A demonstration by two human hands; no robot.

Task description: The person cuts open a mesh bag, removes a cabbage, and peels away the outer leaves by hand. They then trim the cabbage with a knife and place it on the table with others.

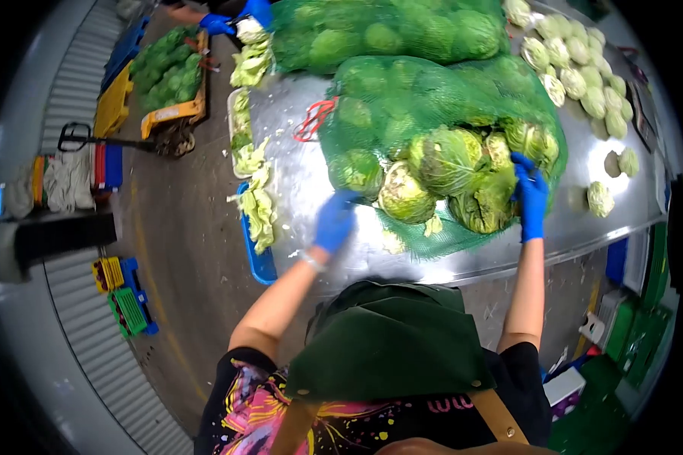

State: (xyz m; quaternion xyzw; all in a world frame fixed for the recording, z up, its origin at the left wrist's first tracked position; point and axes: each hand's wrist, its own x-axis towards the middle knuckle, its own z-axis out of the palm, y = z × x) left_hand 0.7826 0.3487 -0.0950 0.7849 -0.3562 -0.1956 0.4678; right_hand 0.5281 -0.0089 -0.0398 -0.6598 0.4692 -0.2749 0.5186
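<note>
A green mesh sack (402,98) lies on the metal table (288,114), its open side toward me. Several cabbages show in the opening, among them a large leafy cabbage (446,161) and a paler cabbage (406,194). My right hand (531,196), in a blue glove, is at the right of the opening, against the cabbages and mesh; its fingers are partly hidden, so its hold is unclear. My left hand (336,221), also gloved in blue, is blurred by motion over the metal, just left of the paler cabbage.
Behind lies another full mesh sack (387,34). Peeled cabbages (577,57) are grouped at the right. Loose leaves (258,205) lie over a blue tray (259,262) at the left edge. A co-worker's gloved hand (218,24) is at the upper left, near a loaded pallet truck (176,110).
</note>
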